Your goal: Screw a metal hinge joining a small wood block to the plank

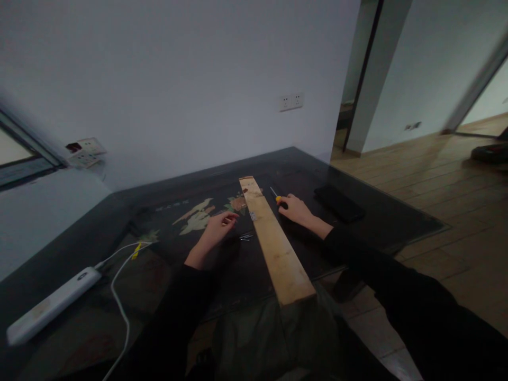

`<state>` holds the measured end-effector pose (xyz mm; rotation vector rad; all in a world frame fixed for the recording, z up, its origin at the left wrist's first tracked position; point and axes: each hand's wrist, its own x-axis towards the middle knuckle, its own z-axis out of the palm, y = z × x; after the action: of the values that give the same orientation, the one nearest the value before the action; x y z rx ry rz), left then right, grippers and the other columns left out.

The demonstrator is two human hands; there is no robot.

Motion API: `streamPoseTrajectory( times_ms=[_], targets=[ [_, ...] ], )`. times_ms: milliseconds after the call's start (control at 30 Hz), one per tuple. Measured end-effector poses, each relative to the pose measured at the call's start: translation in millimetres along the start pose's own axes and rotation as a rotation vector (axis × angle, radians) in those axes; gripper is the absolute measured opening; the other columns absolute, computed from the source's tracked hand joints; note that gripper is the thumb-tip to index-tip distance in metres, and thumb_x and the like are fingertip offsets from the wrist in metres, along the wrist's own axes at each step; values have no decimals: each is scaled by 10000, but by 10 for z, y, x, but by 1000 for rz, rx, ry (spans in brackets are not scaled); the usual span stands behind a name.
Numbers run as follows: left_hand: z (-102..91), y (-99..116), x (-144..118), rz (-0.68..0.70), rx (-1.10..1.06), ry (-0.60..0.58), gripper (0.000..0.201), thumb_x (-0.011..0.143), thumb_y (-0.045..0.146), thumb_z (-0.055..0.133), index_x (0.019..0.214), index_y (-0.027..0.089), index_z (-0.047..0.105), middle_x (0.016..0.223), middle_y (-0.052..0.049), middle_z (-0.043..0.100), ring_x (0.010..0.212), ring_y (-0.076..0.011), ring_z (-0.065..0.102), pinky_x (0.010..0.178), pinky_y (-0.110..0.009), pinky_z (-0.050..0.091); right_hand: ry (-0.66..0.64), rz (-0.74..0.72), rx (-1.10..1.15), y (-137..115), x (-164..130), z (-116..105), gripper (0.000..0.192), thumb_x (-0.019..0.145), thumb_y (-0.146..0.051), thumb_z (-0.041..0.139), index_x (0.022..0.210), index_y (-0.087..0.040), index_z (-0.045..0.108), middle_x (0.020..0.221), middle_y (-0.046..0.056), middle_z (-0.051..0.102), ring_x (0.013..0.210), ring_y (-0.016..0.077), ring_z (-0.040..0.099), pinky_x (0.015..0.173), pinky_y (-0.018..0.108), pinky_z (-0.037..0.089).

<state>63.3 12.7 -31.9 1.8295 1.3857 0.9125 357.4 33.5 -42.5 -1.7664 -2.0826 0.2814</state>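
Observation:
A long wooden board (275,248) lies lengthwise on the dark table, its near end reaching past the front edge. To its right, my right hand (296,209) is closed around the yellow handle of a screwdriver (278,199), whose thin shaft points away to the upper left. My left hand (216,228) hovers left of the board with fingers curled together; what they hold, if anything, is too small to make out. Several screws or nails (246,237) lie in a loose group between my left hand and the board. A small metal piece (253,216) sits at the board's left edge.
A black phone-like slab (339,203) lies right of my right hand on the dark table (381,217). At the left rests a white power strip (53,306) with a white cable (115,288) trailing forward. The wall with sockets (291,101) stands behind.

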Motion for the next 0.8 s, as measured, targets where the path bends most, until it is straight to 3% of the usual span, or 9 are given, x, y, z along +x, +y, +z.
streamPoseTrajectory(
  times_ms=[200, 400, 800],
  targets=[
    [78, -15, -42, 130, 122, -198, 107, 767, 144, 707, 827, 216, 759, 787, -35, 702, 754, -185, 623, 744, -253, 472, -14, 0, -56, -63, -23, 23, 364, 912, -308, 474, 1206, -225, 672, 1247, 127, 608, 1016, 269, 667, 900, 375, 484],
    [55, -170, 10, 120, 165, -214, 57, 770, 207, 709, 814, 212, 746, 763, -35, 698, 737, -187, 624, 725, -259, 470, -28, 2, -83, -35, -36, 34, 366, 923, -303, 468, 1220, -230, 669, 1237, 120, 610, 1011, 266, 672, 897, 374, 490],
    [38, -177, 28, 211, 316, -303, 119, 834, 248, 617, 890, 177, 694, 829, -38, 707, 789, -175, 640, 741, -292, 476, -64, -11, -163, -38, -58, 62, 389, 937, -324, 450, 1278, -243, 619, 1262, 126, 588, 977, 289, 694, 841, 405, 523]
  ],
)
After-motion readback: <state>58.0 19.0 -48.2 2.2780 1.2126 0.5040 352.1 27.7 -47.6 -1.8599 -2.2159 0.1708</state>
